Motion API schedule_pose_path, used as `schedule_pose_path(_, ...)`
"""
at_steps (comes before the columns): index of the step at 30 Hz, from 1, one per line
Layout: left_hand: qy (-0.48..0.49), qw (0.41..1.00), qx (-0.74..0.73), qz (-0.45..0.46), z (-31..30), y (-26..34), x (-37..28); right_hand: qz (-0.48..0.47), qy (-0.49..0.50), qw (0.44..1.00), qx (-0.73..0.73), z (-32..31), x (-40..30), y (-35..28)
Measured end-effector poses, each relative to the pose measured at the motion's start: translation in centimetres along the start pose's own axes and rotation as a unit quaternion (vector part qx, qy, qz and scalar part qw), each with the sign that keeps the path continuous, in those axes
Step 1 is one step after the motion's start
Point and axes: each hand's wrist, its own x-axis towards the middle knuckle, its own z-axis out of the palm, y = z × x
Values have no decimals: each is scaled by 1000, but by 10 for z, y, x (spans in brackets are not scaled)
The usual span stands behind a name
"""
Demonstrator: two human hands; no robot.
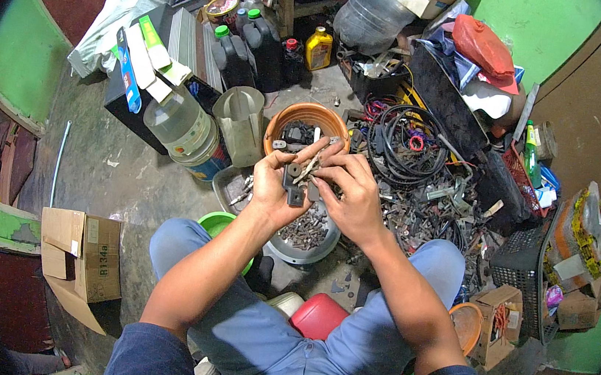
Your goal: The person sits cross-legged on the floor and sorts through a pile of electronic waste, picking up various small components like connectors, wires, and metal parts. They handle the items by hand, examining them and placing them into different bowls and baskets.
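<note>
My left hand (271, 192) is palm up with small dark parts resting in it, among them a black plastic piece (294, 195). With its fingertips, my right hand (356, 196) pinches a small greyish piece (309, 169) above the left palm; its exact kind is unclear. Both hands are close together over a grey basin (301, 261) holding many small screws or bolts (301, 231). Just beyond them is an orange plastic bucket (273, 120) containing dark parts, partly hidden by my fingers.
Coiled black cable (391, 167) lies on a heap of loose small parts (425, 218) to the right. A clear water jug (180, 124) and a cut plastic container (239, 125) stand left. Dark jerrycans (232, 60) are behind. A cardboard box (94, 264) sits at far left.
</note>
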Motion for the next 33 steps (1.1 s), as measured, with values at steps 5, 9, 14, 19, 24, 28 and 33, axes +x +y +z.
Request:
schedule_pose_path(5, -5, 1000, 8, -4, 0, 2, -2, 13, 18, 1000, -8, 0, 3, -5)
schedule_pose_path(9, -6, 1000, 8, -2, 0, 1, -2, -2, 6, 1000, -17, -3, 3, -5)
schedule_pose_path(14, 8, 1000, 6, -4, 3, 1, -1, -3, -3, 1000, -12, -4, 4, -2)
schedule_pose_path(19, 7, 1000, 3, -8, 8, 0, -2, -21, 26, 999, 5, -2, 1, 1)
schedule_pose_path(24, -2, 1000, 4, -5, 1, 3, -1, 17, 64, 996, 55, -7, 4, -7)
schedule_pose_path(28, -17, 1000, 4, -5, -5, 4, 0, -3, 68, 997, 39, -11, 8, -5)
schedule_pose_path(33, -20, 1000, -21, -9, -3, 3, 0, -3, 87, 995, 57, -13, 9, -6)
